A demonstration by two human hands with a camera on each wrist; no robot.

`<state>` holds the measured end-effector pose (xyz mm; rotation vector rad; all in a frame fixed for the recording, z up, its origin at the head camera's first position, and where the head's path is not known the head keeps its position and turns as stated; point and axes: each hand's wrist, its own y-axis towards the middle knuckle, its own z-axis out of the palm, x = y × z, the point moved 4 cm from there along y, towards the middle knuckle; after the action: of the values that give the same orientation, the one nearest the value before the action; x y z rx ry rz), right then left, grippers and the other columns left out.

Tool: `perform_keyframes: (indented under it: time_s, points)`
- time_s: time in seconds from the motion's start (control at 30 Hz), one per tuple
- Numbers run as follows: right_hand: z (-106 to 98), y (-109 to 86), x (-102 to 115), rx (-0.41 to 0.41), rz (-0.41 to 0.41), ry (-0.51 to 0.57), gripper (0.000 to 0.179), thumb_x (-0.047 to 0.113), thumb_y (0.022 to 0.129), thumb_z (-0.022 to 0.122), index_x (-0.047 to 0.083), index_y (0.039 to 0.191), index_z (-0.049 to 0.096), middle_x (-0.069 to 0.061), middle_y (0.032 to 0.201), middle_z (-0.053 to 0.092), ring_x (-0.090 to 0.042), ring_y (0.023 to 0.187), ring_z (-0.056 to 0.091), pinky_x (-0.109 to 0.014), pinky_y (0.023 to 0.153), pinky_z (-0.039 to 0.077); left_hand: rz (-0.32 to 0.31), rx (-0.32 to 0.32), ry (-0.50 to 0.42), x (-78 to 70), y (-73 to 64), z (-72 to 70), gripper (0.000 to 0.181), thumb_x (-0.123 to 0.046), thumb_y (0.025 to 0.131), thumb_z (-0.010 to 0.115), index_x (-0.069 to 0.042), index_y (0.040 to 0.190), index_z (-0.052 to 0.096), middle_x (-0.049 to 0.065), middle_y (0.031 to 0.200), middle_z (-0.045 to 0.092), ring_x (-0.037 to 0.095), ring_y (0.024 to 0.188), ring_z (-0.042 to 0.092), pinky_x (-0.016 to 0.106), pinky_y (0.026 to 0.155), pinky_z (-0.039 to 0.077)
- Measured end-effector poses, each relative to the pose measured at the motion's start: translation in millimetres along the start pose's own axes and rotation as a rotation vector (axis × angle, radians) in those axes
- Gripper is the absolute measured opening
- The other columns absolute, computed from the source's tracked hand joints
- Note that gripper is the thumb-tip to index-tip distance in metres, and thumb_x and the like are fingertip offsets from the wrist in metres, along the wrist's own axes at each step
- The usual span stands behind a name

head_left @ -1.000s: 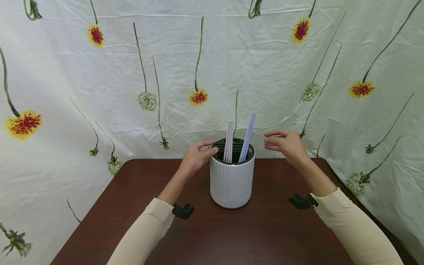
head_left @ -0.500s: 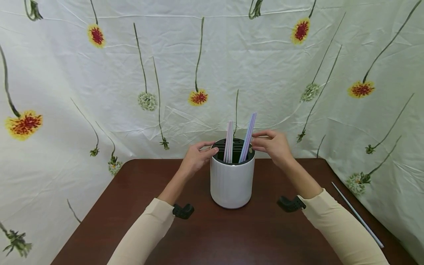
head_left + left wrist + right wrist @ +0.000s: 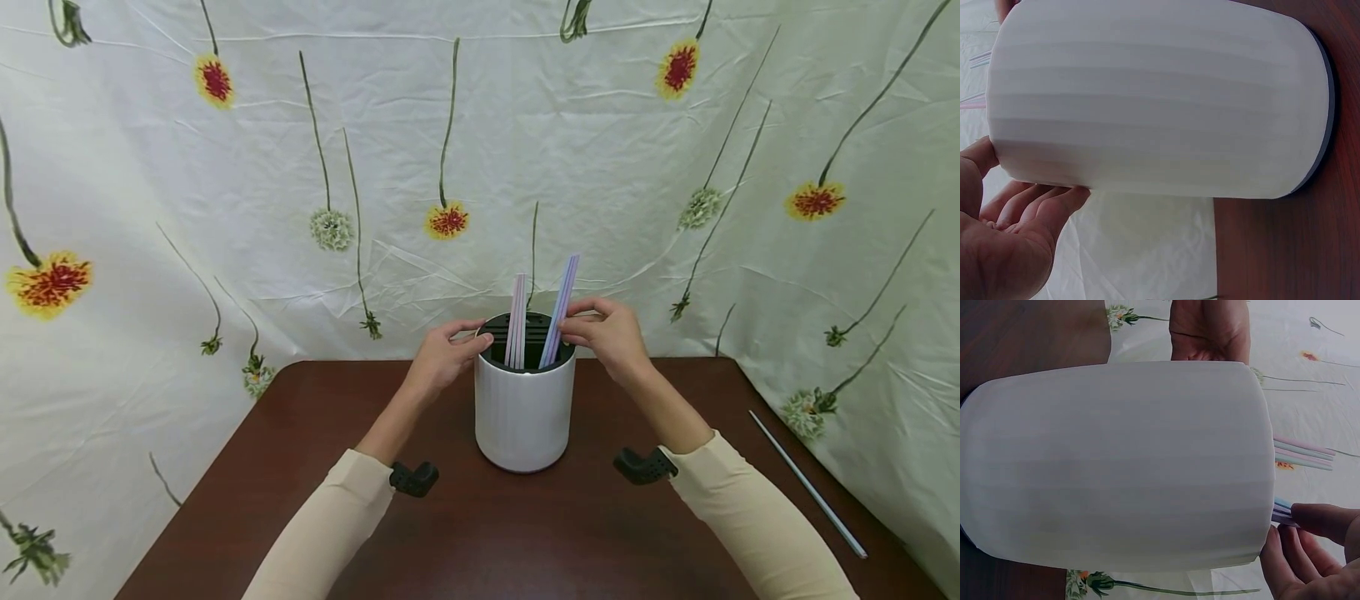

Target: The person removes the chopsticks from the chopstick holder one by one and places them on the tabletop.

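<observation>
A white ribbed holder (image 3: 522,425) with a black slotted insert (image 3: 536,333) stands upright on the table. My left hand (image 3: 442,358) holds its left rim, the thumb at the top edge and the fingers against the side in the left wrist view. Two bundles of slim pastel sticks rise from it: pinkish sticks (image 3: 516,321), nearly upright, and blue-purple sticks (image 3: 561,308), leaning right. My right hand (image 3: 609,337) pinches the blue-purple sticks just above the rim. In the right wrist view its thumb presses on these sticks (image 3: 1282,512); their lower ends are hidden inside the holder.
One loose pale blue-grey stick (image 3: 808,485) lies near the right edge of the dark brown table (image 3: 517,542). A white cloth printed with flowers (image 3: 390,167) hangs behind the table and along both sides. Each wrist wears a black camera mount (image 3: 414,479).
My right hand has moved left from beside the holder to the blue-purple sticks and taken hold of them. The loose stick has come into view from behind the right sleeve. My left hand stays put.
</observation>
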<state>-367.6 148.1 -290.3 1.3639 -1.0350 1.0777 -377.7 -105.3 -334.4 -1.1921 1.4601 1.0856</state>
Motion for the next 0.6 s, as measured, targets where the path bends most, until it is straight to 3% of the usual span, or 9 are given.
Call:
perform_keyframes:
  time_s: [0.3, 0.6]
  points:
    - [3.2, -0.1, -0.9, -0.012, 0.009, -0.027, 0.029, -0.001, 0.091, 0.073, -0.01, 0.116, 0.063, 0.001, 0.084, 0.075, -0.011, 0.079, 0.075, -0.029, 0.08, 0.062, 0.015, -0.015, 0.023, 1.5, 0.7, -2.6, 0.049, -0.032, 0.095, 0.074, -0.015, 0.139, 0.064, 0.012, 0.139, 0.064, 0.023, 0.138, 0.053, 0.046, 0.109, 0.048]
    - [-2.5, -0.4, 10.2, -0.03, 0.016, -0.018, 0.03, 0.005, 0.093, 0.072, -0.006, 0.119, 0.061, 0.003, 0.084, 0.075, -0.015, 0.077, 0.076, -0.034, 0.082, 0.062, 0.004, -0.014, 0.017, 2.2, 1.7, -1.8, 0.051, -0.03, 0.094, 0.075, -0.014, 0.14, 0.063, 0.012, 0.132, 0.068, 0.023, 0.135, 0.056, 0.046, 0.108, 0.05]
